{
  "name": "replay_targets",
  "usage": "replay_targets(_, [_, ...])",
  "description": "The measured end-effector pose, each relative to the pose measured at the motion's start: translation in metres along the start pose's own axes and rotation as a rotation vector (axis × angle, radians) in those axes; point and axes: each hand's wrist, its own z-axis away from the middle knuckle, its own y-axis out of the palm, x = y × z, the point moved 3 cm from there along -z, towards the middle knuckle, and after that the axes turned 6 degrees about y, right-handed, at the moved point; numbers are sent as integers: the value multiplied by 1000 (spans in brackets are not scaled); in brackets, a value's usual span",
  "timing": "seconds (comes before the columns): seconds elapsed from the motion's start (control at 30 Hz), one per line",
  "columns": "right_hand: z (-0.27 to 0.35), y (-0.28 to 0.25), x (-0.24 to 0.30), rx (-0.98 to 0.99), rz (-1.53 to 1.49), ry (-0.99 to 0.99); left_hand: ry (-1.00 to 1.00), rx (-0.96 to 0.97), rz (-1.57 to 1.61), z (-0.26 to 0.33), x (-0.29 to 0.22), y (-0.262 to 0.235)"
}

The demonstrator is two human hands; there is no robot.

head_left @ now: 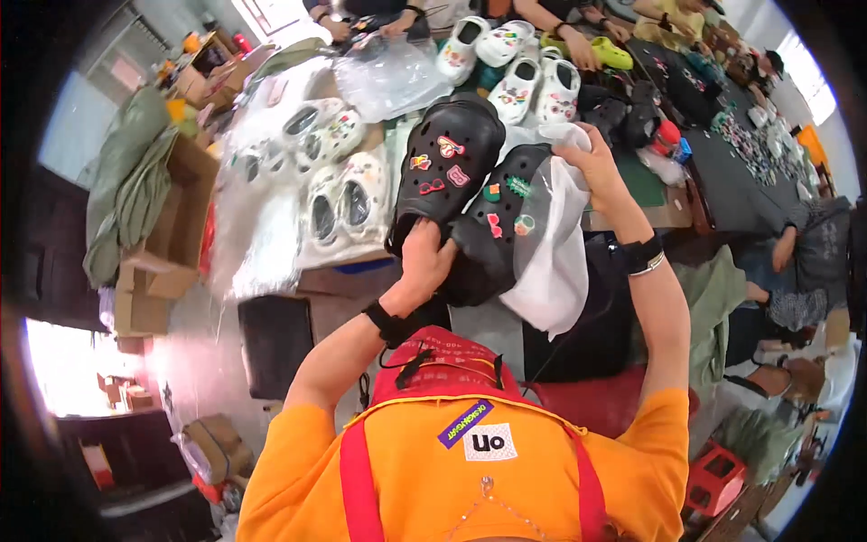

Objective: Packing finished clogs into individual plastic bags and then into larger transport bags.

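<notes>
Two black clogs with colourful charms are held up side by side in front of me. My left hand (pixel 426 260) grips the left clog (pixel 470 135) at its near end, fingers partly hidden in the opening, with its thumb against the right clog (pixel 483 248). A thin white plastic bag (pixel 564 262) hangs along the right side of the right clog and covers part of it. Pinched in my right hand (pixel 591 170) is the bag's upper edge. Whether the right clog sits inside the bag or only behind it, I cannot tell.
Several white clogs with charms stand on the table, some (pixel 339 203) under clear plastic at left, others (pixel 519 86) at the back. Co-workers' hands (pixel 578 45) are across the table. A cardboard box (pixel 185 212) is at left, and a dark stool (pixel 274 348) stands below the table edge.
</notes>
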Motion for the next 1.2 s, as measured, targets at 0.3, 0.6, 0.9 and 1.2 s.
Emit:
replay_targets(0.3, [-89,-46,103,-177,362,-294,-250,185,226,-91,145,36])
replay_targets(0.6, [-123,-40,68,-475,-447,-431,-314,408,-91,-173,216,51])
replay_targets(0.9, [-147,67,-171,-923,-458,72,-367,206,544,-202,235,12])
replay_targets(1.2, [-134,95,-196,-288,669,465,-321,274,227,-195,272,-52])
